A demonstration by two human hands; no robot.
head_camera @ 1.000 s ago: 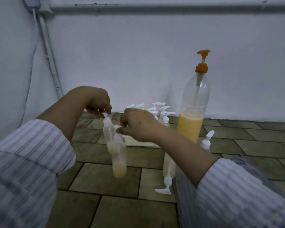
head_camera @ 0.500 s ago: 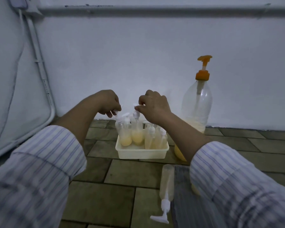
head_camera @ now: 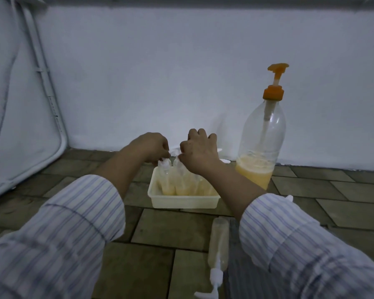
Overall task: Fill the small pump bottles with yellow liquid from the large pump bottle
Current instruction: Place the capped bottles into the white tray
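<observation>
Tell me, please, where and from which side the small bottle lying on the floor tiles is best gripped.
Probably around its clear body, from above: the small bottle lies flat, pump head nearest the person, top side exposed. The thin white nozzle looks a poorer hold.

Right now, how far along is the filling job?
Done: several small bottles with yellow liquid stand upright in the white tray. In hand: the left hand and right hand grip pump tops of two tray bottles. Left: one small bottle lies on the floor, seemingly near empty; the large bottle still holds liquid.
</observation>
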